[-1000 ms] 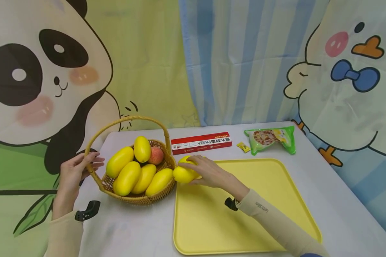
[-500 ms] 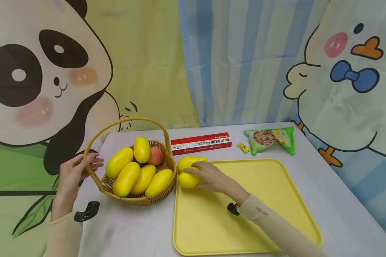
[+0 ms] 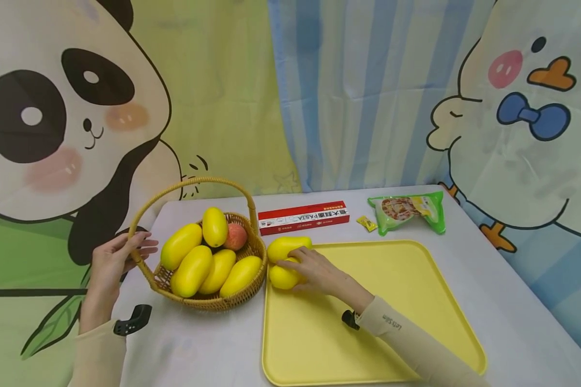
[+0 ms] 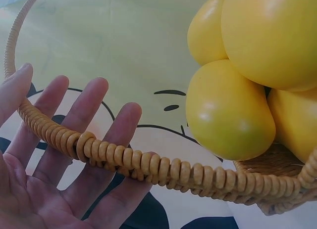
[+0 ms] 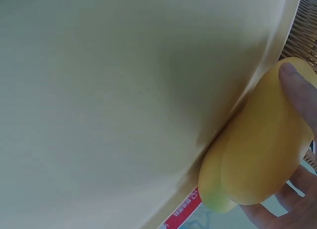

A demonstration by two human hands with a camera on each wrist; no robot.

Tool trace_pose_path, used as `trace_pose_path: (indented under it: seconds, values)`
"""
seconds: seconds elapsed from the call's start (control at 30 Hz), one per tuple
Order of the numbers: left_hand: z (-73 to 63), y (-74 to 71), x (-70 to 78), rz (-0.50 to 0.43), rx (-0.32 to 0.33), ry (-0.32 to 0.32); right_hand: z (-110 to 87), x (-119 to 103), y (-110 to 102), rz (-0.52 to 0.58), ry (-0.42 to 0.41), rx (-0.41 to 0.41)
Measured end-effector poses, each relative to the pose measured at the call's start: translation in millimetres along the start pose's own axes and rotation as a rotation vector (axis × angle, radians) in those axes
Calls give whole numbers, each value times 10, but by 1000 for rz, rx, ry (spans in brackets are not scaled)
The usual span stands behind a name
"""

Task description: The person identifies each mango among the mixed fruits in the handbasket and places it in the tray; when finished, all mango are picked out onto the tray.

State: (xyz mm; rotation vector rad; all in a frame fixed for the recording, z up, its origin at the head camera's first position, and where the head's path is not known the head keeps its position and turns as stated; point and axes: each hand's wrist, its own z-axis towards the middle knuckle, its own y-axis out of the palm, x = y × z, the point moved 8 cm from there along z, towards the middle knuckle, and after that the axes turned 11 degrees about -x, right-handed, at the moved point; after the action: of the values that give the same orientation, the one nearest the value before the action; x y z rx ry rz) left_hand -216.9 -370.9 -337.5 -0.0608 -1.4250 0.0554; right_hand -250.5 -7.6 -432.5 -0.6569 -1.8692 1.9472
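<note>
My right hand (image 3: 321, 275) grips a yellow mango (image 3: 282, 277), thumb at one end and fingers around the far side, over the left edge of the yellow tray (image 3: 368, 322). Just behind it, a second mango (image 3: 288, 246) lies at the tray's back left corner. In the right wrist view the held mango (image 5: 267, 140) overlaps the other mango (image 5: 213, 177). My left hand (image 3: 108, 269) loosely holds the handle (image 4: 143, 164) of a wicker basket (image 3: 218, 303), thumb over it and fingers spread behind. Several mangoes (image 3: 191, 271) and a peach (image 3: 235, 237) sit in the basket.
Behind the tray lies a red and white pasta box (image 3: 304, 217). A small yellow packet (image 3: 367, 223) and a green food bag (image 3: 409, 209) are to its right. The basket stands close against the tray's left edge, and a printed curtain (image 3: 348, 97) hangs behind the table.
My right hand has come slightly nearer with its mango, moving away from the basket rim. The mango behind it shows more fully. The left hand stays at the handle.
</note>
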Motion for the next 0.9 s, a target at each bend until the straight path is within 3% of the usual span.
trace_pose_path:
  seconds: [0.4,0.9]
  values:
    - [0,1,-10,18,6,-8,32,-27,113,-29,10,-27]
    - [-6,5,13,-2,-5,15,39,-41,97,-21,25,-32]
